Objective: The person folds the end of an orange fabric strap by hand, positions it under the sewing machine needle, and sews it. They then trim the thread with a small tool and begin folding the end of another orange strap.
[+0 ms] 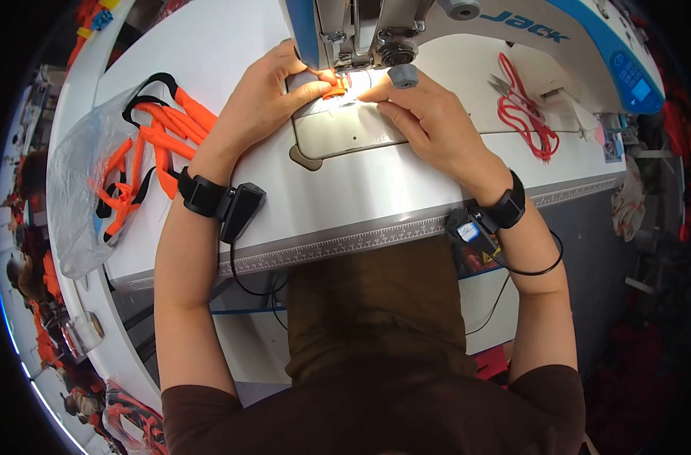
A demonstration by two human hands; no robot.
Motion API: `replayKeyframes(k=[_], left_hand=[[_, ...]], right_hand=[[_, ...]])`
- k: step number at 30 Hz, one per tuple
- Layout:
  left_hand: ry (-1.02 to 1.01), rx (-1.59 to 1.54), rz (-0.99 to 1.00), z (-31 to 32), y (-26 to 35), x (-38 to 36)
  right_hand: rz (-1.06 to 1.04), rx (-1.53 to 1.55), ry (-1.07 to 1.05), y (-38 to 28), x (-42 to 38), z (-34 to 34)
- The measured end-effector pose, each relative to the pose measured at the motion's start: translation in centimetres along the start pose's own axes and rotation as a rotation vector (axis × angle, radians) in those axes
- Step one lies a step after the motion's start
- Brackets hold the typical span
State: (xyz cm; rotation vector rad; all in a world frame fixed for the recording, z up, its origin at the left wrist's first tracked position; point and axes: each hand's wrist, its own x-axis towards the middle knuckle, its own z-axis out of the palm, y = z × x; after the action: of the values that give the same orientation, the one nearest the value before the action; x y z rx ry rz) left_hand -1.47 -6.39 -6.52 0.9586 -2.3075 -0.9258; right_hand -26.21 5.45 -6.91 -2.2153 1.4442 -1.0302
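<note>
Under the needle area of the sewing machine [361, 30], a small orange fabric piece [335, 90] lies in bright lamp light. My left hand [266, 98] comes in from the left, thumb and forefinger closed on that piece. My right hand [433, 125] is on the other side of the needle, fingers bent and drawn together at the glare. Whatever its fingertips hold is washed out by the light. Beneath both hands is the machine's metal bed plate [345, 135].
Orange straps with black ends [163, 129] lie at left beside a clear plastic bag [76, 189]. To the right are a red cord [531, 125] and thread snips [508, 91]. A measuring scale [338, 246] runs along the table's front edge. Cables hang from both wrist devices.
</note>
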Motion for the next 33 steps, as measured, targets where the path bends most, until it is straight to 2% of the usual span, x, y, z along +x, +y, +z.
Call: replayKeyframes(k=[15, 26, 28, 33], left_hand=[[0.014, -0.026, 0.019, 0.12, -0.44, 0.02], [0.016, 0.01, 0.054, -0.03, 0.09, -0.04], [-0.001, -0.004, -0.013, -0.05, 0.16, -0.02], [0.001, -0.005, 0.012, 0.04, -0.08, 0.02]], right_hand=[[0.042, 0.022, -0.021, 0.0, -0.08, -0.23], [-0.012, -0.061, -0.008, -0.06, -0.02, 0.21], [-0.033, -0.062, 0.008, 0.11, 0.03, 0.41], [-0.049, -0.071, 0.019, 0.06, 0.01, 0.55]])
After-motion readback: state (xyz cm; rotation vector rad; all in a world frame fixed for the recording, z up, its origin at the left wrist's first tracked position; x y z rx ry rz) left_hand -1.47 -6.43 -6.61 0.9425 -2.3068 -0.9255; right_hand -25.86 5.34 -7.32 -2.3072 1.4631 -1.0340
